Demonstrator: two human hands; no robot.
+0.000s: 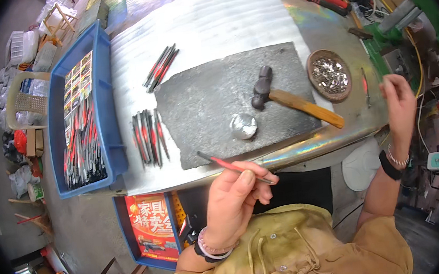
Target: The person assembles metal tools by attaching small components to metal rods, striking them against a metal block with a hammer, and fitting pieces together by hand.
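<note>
My left hand (234, 197) pinches a slim red-and-black pen-shaped tool (225, 163), its dark end pointing over the front edge of a dark flat slab (205, 101). On the slab lie a hammer (293, 100) with a wooden handle and a shiny silvery dome-shaped piece (243, 126). My right hand (401, 102) is raised at the table's right side, fingers loosely bent, and I see nothing in it. Close to its left lies another slim red-and-dark tool (366, 88). A round brown bowl (312, 85) holds many small shiny metal pieces.
Similar red-and-black tools lie in a row (149, 136) and a small pile (162, 67) left of the slab. A blue crate (112, 108) holds many more. Green machinery (380, 40), red-handled pliers (325, 1) and cables crowd the right. A white foam sheet (197, 27) covers the table.
</note>
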